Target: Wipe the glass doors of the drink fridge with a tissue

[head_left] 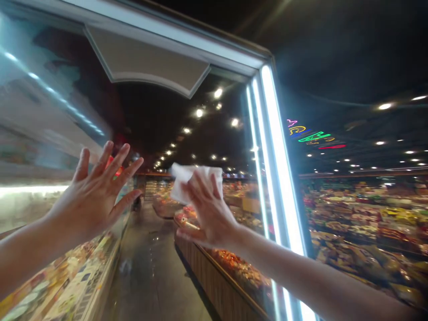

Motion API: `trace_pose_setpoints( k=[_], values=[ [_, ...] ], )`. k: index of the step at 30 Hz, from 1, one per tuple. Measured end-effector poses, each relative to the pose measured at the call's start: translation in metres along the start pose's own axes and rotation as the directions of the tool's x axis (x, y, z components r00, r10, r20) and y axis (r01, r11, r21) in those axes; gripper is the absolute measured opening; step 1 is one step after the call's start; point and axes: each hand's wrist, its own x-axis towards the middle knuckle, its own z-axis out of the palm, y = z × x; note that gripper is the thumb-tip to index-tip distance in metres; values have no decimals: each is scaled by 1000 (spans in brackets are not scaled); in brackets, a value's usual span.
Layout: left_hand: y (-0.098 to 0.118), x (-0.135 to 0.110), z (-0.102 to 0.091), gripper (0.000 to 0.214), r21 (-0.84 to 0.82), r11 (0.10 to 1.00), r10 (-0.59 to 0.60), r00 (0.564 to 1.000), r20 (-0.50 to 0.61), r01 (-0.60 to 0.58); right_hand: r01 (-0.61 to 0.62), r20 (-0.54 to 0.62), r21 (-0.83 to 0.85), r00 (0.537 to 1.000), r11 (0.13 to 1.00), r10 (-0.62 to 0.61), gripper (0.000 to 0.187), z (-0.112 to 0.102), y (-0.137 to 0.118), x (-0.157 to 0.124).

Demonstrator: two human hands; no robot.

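My right hand [211, 214] presses a thin white cloth [179, 187] against a tall glass panel [154, 120]. Its fingers are spread over the cloth, slightly smeared by motion, and the cloth's left corner lifts outward. My left hand [100, 187] is held up with its fingers apart and nothing in it. Whether its palm touches the glass I cannot tell. A frame [220, 42] runs along the panel's top, and bright light strips [281, 160] line its right side.
Past the glass or reflected in it, an aisle floor [150, 267] runs between chilled shelves [76, 285] on the left and a wood-sided produce stand [207, 272]. To the right are stacked packaged goods [371, 232] below coloured neon lines [316, 136].
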Motion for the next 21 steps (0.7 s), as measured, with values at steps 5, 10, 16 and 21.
trace_pose_setpoints(
  k=[5,10,16,21],
  values=[
    [-34,-29,5,68,-22,1000,-7,1000,12,7,52,56,22,997,998,-53,102,29,-40,10],
    [-57,-52,10,66,-8,1000,29,1000,-10,-29,21,-13,-24,1000,999,-21,110,51,-64,35],
    [-81,-75,11,65,-11,999,51,997,-52,-51,-59,-37,-43,998,997,58,99,64,-80,71],
    [-98,-90,2,67,4,997,72,995,-62,-72,171,42,2,984,985,-171,110,76,-110,87]
  ],
)
